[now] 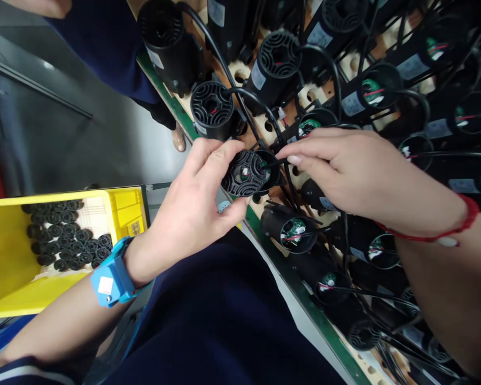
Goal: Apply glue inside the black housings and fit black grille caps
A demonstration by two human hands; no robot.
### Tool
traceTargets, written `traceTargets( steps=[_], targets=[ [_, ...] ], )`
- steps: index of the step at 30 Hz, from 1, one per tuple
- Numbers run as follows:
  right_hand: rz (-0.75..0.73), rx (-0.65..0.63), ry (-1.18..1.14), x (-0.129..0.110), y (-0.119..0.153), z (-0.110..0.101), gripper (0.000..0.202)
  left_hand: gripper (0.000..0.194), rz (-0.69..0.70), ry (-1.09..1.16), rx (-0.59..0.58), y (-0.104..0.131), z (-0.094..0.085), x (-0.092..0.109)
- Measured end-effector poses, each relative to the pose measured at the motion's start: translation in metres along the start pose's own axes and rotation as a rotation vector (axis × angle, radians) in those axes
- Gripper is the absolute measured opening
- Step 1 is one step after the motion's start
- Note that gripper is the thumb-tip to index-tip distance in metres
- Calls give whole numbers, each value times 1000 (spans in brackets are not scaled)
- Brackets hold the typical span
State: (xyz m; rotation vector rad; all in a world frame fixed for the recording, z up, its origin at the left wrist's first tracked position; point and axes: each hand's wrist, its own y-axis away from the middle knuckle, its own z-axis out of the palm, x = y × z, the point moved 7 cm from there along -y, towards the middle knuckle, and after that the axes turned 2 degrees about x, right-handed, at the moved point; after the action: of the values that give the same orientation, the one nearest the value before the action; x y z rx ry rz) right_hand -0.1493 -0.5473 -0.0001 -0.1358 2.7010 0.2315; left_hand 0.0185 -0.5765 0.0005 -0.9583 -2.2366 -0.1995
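Observation:
Between the thumb and fingers of my left hand [202,195] is a round black patterned cap [245,174], with a hole in its middle. It is at the mouth of a black cylindrical housing [273,170], partly covering the opening; a bit of green board shows inside. My right hand [334,166] pinches a black cable [281,161] that runs to the cap and housing. Beside them stands a housing with a similar cap fitted [212,109]. Below is an uncapped housing [294,232] showing a green circuit board and wires.
Several black housings with cables stand in a wooden holed rack [310,96] with a green edge [336,342]. A yellow bin [122,214] at left holds several black caps [70,235]. Another person's dark sleeve [108,48] is at upper left.

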Motion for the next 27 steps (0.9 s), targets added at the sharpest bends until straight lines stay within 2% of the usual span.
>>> traceTargets(
  steps=[5, 14, 21, 27],
  targets=[
    [-33, -11, 25, 1, -2, 0, 31, 54, -13, -8, -49, -6, 10, 6],
    [-72, -8, 44, 5, -4, 1, 33, 57, -55, -57, -88, -4, 16, 13],
    [-104, -3, 22, 5, -5, 0, 32, 52, -97, -119, -42, -12, 17, 18],
    [-101, -34, -2, 6, -6, 0, 33, 53, -107, -149, -52, -14, 22, 20]
  ],
)
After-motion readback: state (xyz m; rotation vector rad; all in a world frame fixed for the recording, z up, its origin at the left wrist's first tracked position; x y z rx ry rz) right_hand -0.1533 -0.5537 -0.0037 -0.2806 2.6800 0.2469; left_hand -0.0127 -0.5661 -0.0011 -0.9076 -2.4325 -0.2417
